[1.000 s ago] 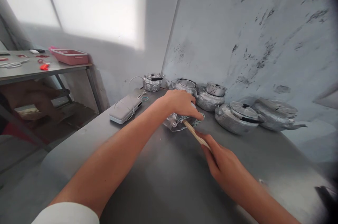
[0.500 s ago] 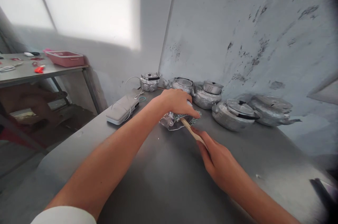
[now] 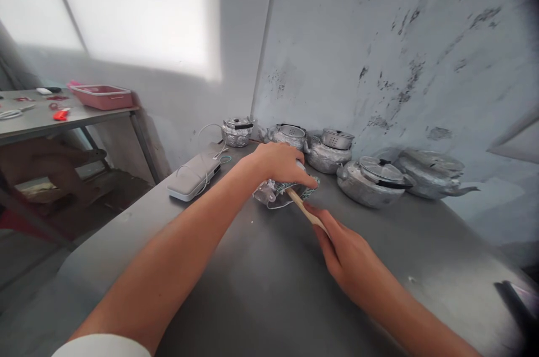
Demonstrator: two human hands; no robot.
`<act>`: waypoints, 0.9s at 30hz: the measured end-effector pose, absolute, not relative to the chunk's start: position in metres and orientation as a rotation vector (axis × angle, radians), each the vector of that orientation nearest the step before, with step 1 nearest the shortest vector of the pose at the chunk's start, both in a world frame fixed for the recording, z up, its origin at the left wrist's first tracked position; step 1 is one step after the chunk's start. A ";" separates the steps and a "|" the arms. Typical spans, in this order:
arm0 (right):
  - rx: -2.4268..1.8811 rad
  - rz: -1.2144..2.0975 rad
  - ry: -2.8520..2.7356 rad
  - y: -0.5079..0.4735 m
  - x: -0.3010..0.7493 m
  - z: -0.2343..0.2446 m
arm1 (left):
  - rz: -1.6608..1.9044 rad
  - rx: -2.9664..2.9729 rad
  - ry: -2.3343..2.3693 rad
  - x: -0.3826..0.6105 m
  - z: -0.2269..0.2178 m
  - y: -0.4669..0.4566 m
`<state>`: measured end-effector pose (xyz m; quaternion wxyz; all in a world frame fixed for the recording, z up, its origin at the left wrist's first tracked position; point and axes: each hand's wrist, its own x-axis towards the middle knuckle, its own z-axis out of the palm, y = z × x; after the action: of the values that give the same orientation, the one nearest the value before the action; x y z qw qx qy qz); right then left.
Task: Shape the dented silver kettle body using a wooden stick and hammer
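Observation:
My left hand (image 3: 282, 161) curls from above over a shiny silvery object (image 3: 265, 192) on the table, its thumb toward the right side. A dark patterned part (image 3: 312, 186) and a thin wire-like loop (image 3: 280, 207) show below the fingers; the rest is covered, so its kind is unclear. My right hand (image 3: 343, 247) grips a pale wooden stick (image 3: 309, 212). The stick's far end reaches the dark area of the object under my left hand, where its tip is hidden.
Several silvery teapots, including one with a black handle (image 3: 370, 182) and one with a strainer (image 3: 330, 150), line the wall side. A power bank (image 3: 194, 176) with a white cable lies left on the grey table (image 3: 252, 289). Another table holds a pink basket (image 3: 103, 99).
The view has shifted very slightly. Both hands keep nearly the same position and hold on the silvery object and the wooden stick.

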<state>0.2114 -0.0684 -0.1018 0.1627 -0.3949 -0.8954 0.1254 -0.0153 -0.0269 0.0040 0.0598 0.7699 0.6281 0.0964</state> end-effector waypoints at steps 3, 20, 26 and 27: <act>-1.155 0.355 -2.595 -0.070 0.211 -0.101 | 0.302 2.346 1.889 -0.015 0.004 -0.027; -1.106 0.377 -2.571 -0.071 0.211 -0.100 | 0.315 2.351 1.876 -0.016 0.003 -0.027; -1.164 0.369 -2.565 -0.072 0.213 -0.101 | 0.320 2.363 1.870 -0.017 0.003 -0.026; -1.170 0.371 -2.562 -0.072 0.213 -0.101 | 0.315 2.362 1.871 -0.017 0.003 -0.027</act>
<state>0.2133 -0.0721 -0.1010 0.1498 -0.4073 -0.8917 0.1290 -0.0167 -0.0269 0.0032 0.0560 0.7784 0.6166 0.1040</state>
